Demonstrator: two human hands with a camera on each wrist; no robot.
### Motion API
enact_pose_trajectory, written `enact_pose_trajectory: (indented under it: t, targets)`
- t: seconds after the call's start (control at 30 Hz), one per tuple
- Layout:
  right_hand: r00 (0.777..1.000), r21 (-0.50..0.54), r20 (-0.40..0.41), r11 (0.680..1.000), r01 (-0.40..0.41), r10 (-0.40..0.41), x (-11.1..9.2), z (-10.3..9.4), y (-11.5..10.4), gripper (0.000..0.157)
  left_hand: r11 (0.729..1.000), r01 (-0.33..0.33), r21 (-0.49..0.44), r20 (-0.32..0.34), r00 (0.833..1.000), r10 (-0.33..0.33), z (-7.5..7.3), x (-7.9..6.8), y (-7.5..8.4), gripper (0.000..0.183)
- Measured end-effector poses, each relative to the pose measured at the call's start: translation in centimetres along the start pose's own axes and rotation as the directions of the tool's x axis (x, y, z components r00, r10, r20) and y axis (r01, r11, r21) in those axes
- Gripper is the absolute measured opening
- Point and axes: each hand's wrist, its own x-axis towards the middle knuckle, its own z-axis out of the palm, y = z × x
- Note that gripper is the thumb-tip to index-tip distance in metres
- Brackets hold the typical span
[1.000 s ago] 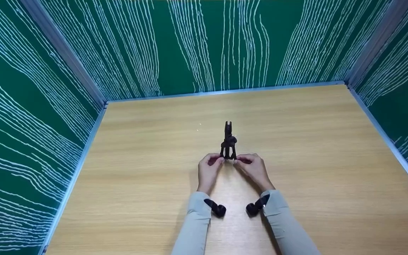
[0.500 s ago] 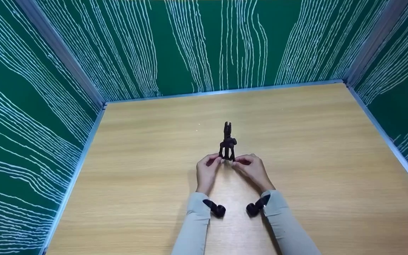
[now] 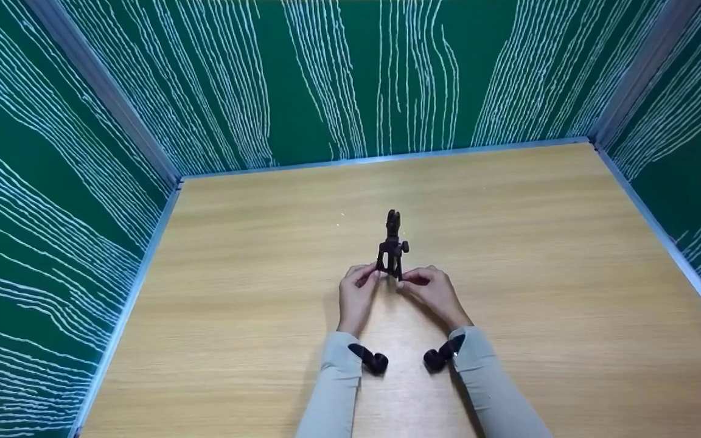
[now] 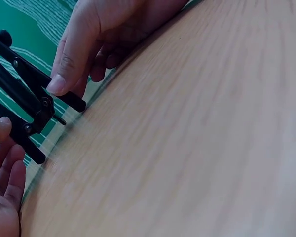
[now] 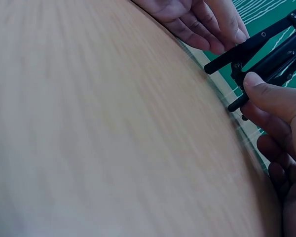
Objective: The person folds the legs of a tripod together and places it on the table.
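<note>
A small black mini tripod (image 3: 391,250) stands upright over the table between both hands, its legs part-way spread, with a clamp-like head on top and a knob at its right side. My left hand (image 3: 356,297) pinches one leg near its foot between thumb and fingers. Another leg is pinched low down by my right hand (image 3: 439,293). In the right wrist view, the right thumb (image 5: 255,79) presses on a leg (image 5: 238,102) whose foot end is close over the tabletop. The braces between legs and centre column (image 4: 38,118) show in the left wrist view.
The wood-grain tabletop (image 3: 235,340) is bordered by green panels (image 3: 302,73) with white wavy lines, at the back and both sides. Grey posts (image 3: 113,91) mark the corners. Black wrist cameras (image 3: 376,363) jut inward from both cuffs. Tiny white specks lie left of the tripod.
The tripod has turned slightly in the hands, so its side knob now sticks out more to the right and its base sits at an angle. Both hands have hardly moved.
</note>
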Motion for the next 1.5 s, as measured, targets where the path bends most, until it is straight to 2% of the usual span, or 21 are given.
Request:
enact_pose_trajectory:
  t: [0.33,0.5,0.67,0.9,1.03,1.17,1.3,1.5]
  targets:
    - [0.999,-0.005,0.009,0.999,0.052,-0.052,-0.1,0.0,0.1,0.022,0.996,-0.051,0.070,0.009,0.999,0.050,-0.1,-0.1,0.2,0.026]
    - [0.998,0.011,0.016,0.999,0.053,-0.054,-0.1,0.0,-0.1,0.021,0.998,-0.045,0.038,0.016,0.999,0.044,-0.1,-0.2,0.3,0.025]
    - [0.999,0.082,-0.035,0.996,0.024,-0.021,0.0,0.0,-0.2,0.024,0.998,-0.065,0.022,0.018,0.998,0.065,0.1,-0.3,0.1,0.021]
    - [0.992,0.154,-0.125,0.988,0.001,0.018,0.5,0.2,-0.2,0.026,0.999,-0.035,0.003,0.050,0.998,0.034,0.8,0.3,-2.7,0.019]
    - [0.990,0.136,-0.137,0.991,-0.003,0.022,0.9,0.4,-0.4,0.030,0.999,-0.049,0.000,0.089,0.995,0.049,1.2,0.3,-3.2,0.019]
    - [0.992,0.141,-0.124,0.990,-0.013,0.031,1.2,0.4,-0.6,0.035,0.997,-0.073,0.034,0.123,0.990,0.068,1.5,0.3,-3.3,0.019]
    - [0.995,0.124,-0.099,0.992,-0.015,0.027,1.4,0.3,-0.7,0.037,0.993,-0.082,0.085,0.127,0.989,0.071,1.6,0.4,-3.4,0.018]
    - [0.997,0.069,-0.077,0.998,-0.006,0.011,1.4,0.3,-0.7,0.036,0.990,-0.088,0.109,0.120,0.990,0.075,1.7,0.4,-3.4,0.020]
